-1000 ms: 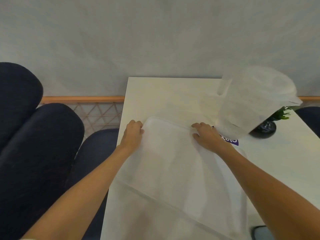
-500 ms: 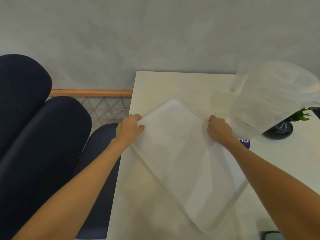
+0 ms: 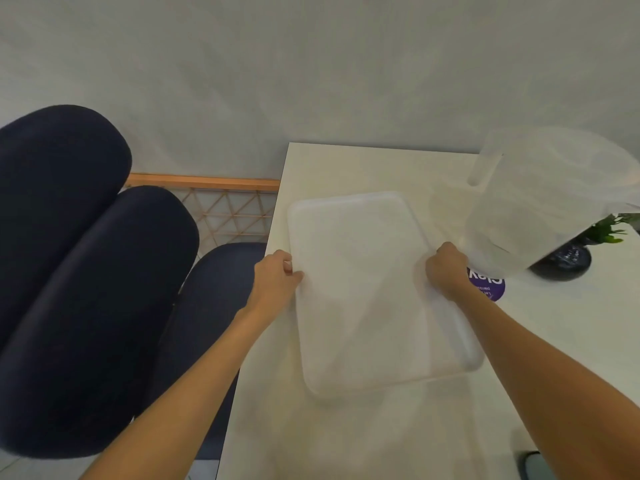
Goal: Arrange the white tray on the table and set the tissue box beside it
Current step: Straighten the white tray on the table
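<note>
both hands, left (image 3: 275,280) and right (image 3: 446,270), are gripping the white tray's (image 3: 374,292) long edges, tray lying flat on the bench (image 3: 346,168) near its left edge. squaring it to that edge is best done slowly. tissue box isn't showing.

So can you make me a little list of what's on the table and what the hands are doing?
tray: white tray on the table, long way pointing away from the person
left hand: left hand gripping the tray's left edge
right hand: right hand gripping the tray's right edge
jug: clear plastic jug at the far right
plant: small plant in a dark pot behind the jug
sticker: purple sticker beside the right hand
tissue box: not in view
chairs: dark chairs left of the table
</note>
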Motion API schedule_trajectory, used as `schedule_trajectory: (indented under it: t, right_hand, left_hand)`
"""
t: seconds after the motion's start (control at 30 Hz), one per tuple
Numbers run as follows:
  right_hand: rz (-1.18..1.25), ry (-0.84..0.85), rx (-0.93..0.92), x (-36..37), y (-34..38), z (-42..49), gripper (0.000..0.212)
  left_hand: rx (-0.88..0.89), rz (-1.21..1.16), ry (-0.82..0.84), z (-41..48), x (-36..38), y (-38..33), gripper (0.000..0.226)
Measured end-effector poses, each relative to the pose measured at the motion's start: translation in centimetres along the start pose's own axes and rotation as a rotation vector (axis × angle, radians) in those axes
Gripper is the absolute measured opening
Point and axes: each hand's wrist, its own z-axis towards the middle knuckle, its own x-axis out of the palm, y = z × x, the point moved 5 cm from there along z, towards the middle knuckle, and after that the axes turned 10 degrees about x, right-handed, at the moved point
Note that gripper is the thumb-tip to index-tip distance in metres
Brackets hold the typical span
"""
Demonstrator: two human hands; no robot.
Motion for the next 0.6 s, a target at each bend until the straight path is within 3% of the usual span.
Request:
schedule_trajectory:
  t: [0.2, 0.3, 0.43, 0.6]
  right_hand:
    - [0.013, -0.006, 0.005, 0.4, 0.1, -0.5, 0.033]
    - [0.046, 0.01, -0.004, 0.5, 0.1, -0.3, 0.03]
    - [0.044, 0.035, -0.02, 0.8, 0.1, -0.8, 0.01]
    - [0.014, 0.029, -0.076, 1.3, 0.4, -1.6, 0.004]
  left_hand:
    - [-0.003, 0.048, 0.001, -0.1, -0.2, -0.2, 0.032]
    - [0.018, 0.09, 0.0, 0.6, -0.9, -0.3, 0.02]
    - [0.019, 0.12, 0.008, 1.0, -1.8, 0.1, 0.021]
    - [0.018, 0.149, 0.014, 0.9, -2.4, 0.6, 0.026]
